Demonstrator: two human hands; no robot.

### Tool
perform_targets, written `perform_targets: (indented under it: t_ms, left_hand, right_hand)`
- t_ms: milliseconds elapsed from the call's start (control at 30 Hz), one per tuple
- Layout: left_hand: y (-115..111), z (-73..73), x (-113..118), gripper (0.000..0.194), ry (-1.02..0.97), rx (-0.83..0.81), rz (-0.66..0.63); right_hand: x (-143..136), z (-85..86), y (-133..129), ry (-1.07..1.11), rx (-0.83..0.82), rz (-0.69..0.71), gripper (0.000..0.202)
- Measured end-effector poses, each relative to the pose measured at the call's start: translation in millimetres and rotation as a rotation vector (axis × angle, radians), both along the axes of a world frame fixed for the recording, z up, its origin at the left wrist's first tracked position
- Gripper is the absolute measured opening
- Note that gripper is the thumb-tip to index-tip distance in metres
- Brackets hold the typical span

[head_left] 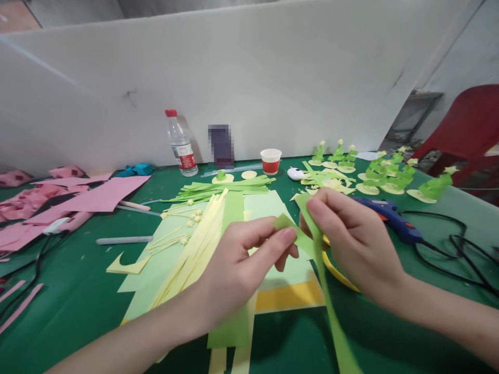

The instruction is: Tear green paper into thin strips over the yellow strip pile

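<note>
Light-green paper strip (333, 317) hangs long, narrow, slightly curved.

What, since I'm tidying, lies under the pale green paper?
Orange-yellow paper shows at the near edge of the pale green paper, above the green tabletop. Anything else beneath is covered.

At least one green strip (332, 304) is held between the left hand (241, 254) and the right hand (351, 241). One bottle (181, 148) is counted beyond the left hand, one paper cup (271, 163) beyond both, and one glue gun (401, 223) beside the right. Farther off, at least seven star-topped paper plants (403, 175) are seen — exact number obscured by overlap.
</note>
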State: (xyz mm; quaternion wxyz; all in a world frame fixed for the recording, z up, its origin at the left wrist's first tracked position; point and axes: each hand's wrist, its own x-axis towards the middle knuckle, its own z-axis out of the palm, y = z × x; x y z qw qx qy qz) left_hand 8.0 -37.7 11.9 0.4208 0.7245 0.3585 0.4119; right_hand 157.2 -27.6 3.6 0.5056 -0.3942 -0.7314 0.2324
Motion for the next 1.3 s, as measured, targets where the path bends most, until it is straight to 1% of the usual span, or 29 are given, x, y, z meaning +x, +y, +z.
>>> perform_targets:
  t_ms: [67, 133, 233, 300, 400, 467, 567, 667, 800, 833, 900, 967, 1000, 1033, 1100, 1133, 1200, 1267, 1300]
  left_hand:
    - [0, 0.2, 0, 0.03, -0.036, -0.019, 0.05]
    - [1, 0.6, 1, 0.032, -0.081, -0.069, 0.09]
    - [4, 0.5, 0, 0.029, -0.168, -0.134, 0.096]
    - [6, -0.5, -1, 0.028, -0.193, -0.175, 0.033]
    - [6, -3.0, -1, 0.029, -0.137, -0.243, -0.116]
    - [5, -4.6, 0, 0.029, -0.077, -0.262, -0.14]
    - [2, -6.2, 3, 0.03, -0.058, -0.271, -0.1]
    - [-1, -6.6, 5, 0.028, -0.092, -0.266, -0.083]
    - [0, -5.6, 5, 0.029, -0.132, -0.249, -0.044]
    - [1, -5.3, 4, 0.029, -0.142, -0.242, -0.023]
    - [3, -5.2, 3, 0.03, -0.163, -0.236, 0.009]
    - [5, -6.0, 1, 0.03, -0.187, -0.242, 0.027]
    - [6, -6.6, 0, 0.031, -0.196, -0.246, 0.023]
    - [7, -7.3, -1, 0.033, -0.2, -0.25, 0.008]
    - [7, -8.5, -1, 0.04, -0.164, -0.252, -0.063]
    - [7, -8.9, -1, 0.042, -0.127, -0.247, -0.111]
    - [7, -9.1, 0, 0.041, -0.039, -0.225, -0.179]
    - [7, -9.2, 1, 0.036, 0.021, -0.188, -0.189]
    - [6, -9.3, 1, 0.034, 0.032, -0.167, -0.179]
  right_hand:
    - [1, 1.1, 2, 0.05, -0.041, 0.037, 0.032]
    - [2, 3.4, 3, 0.059, -0.08, 0.112, 0.03]
    - [1, 6.9, 3, 0.017, -0.1, 0.168, 0.025]
    - [1, 8.0, 3, -0.004, -0.087, 0.162, 0.023]
    - [1, 7.3, 2, -0.024, -0.078, 0.158, 0.023]
    - [2, 5.8, 2, -0.045, -0.061, 0.154, 0.024]
    - [1, 2.7, 3, -0.066, -0.012, 0.105, 0.028]
    - [-1, -1.1, 3, -0.042, -0.003, 0.067, 0.029]
    - [-2, -3.5, 4, 0.056, -0.082, 0.026, 0.029]
    - [-1, -3.2, 4, 0.08, -0.112, 0.044, 0.029]
    - [0, -1.3, 4, 0.088, -0.154, 0.124, 0.028]
    - [0, 1.3, 3, 0.045, -0.154, 0.186, 0.024]
    - [0, 2.5, 3, 0.021, -0.143, 0.193, 0.023]
    - [0, 3.5, 3, 0.005, -0.13, 0.19, 0.021]
    - [0, 4.4, 3, 0.006, -0.124, 0.183, 0.021]
    - [1, 4.4, 3, 0.018, -0.144, 0.195, 0.02]
    - [1, 3.6, 3, 0.038, -0.221, 0.247, 0.02]
    - [2, 2.2, 3, 0.021, -0.255, 0.261, 0.023]
    - [2, 1.5, 3, -0.005, -0.23, 0.239, 0.025]
